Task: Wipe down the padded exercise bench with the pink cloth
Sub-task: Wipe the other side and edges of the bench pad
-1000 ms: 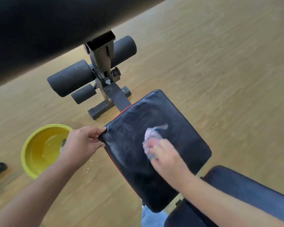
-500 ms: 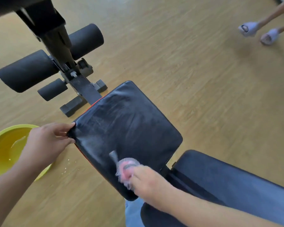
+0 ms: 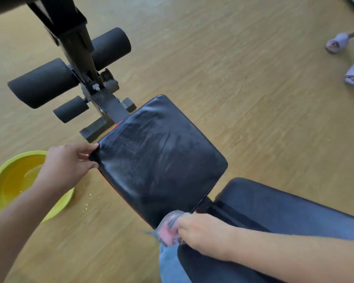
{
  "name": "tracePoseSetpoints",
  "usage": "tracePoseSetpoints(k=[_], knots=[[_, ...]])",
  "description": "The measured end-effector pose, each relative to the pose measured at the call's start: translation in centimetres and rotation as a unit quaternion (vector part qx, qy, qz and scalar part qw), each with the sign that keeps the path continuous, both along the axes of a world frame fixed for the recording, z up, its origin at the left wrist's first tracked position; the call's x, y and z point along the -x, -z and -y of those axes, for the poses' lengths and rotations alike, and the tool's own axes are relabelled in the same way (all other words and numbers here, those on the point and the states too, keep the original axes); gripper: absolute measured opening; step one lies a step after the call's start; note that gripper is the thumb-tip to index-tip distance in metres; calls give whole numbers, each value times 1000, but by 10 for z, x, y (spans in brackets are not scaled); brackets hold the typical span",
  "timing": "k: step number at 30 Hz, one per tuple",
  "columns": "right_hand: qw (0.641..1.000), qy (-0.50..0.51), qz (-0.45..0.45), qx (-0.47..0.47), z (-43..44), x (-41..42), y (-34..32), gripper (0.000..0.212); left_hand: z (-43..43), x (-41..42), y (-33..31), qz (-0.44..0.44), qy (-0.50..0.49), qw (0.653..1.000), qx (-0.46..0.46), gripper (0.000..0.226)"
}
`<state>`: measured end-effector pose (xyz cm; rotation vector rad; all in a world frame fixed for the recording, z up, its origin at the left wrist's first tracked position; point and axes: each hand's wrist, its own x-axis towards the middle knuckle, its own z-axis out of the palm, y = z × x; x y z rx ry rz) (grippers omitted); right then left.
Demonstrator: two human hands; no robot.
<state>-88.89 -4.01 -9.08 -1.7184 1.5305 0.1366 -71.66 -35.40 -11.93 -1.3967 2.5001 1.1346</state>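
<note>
Seen from above: the right hand [image 3: 204,234] clenches one pink cloth [image 3: 169,229] at the near edge of the black seat pad [image 3: 161,156]. The left hand [image 3: 67,166] pinches that pad's left corner. One yellow basin [image 3: 2,180] sits left of it; two slippers [image 3: 335,42] far right.

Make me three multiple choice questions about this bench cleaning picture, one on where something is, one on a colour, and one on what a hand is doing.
1. Where is the basin?
A. on the floor beside the seat pad
B. on the seat pad
C. under the foam rollers

2. What colour is the cloth?
A. green
B. pink
C. white

3. What is the left hand doing?
A. hanging free
B. dipping into the basin
C. gripping a corner of the seat pad

Answers: 1 A, it sits on the wooden floor by the pad; 2 B, pink shows in the right hand; 3 C, its fingers pinch the pad's corner.
</note>
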Motion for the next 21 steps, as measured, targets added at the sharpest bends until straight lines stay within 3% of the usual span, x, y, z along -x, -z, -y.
tracePoseSetpoints(k=[2, 5, 9, 12, 14, 16, 18, 21], knots=[[988, -151, -23, 14, 4, -21, -4, 9, 0, 0, 0, -1, 0, 1000, 8, 48], [974, -204, -58, 78, 44, -30, -1, 27, 1, 1, 2, 7, 8, 1000, 16, 47], [985, 72, -33, 153, 141, -10, 10, 17, 1, 1, 5, 6, 2, 1000, 16, 45], [932, 267, -117, 213, 163, 32, 16, 23, 0, 0, 6, 5, -4, 1000, 17, 45], [884, 380, -196, 191, 134, 68, 21, 22, -1, 1, 7, 7, 1, 1000, 24, 45], [855, 428, -263, 128, 88, 95, 19, 19, -1, 2, 7, 12, -5, 999, 29, 44], [866, 372, -322, 90, 55, 90, 10, 22, -2, 3, 8, 16, -13, 999, 30, 44], [941, 142, -303, -53, 44, 30, -5, 54, -3, 3, 10, 23, -19, 999, 39, 44]])
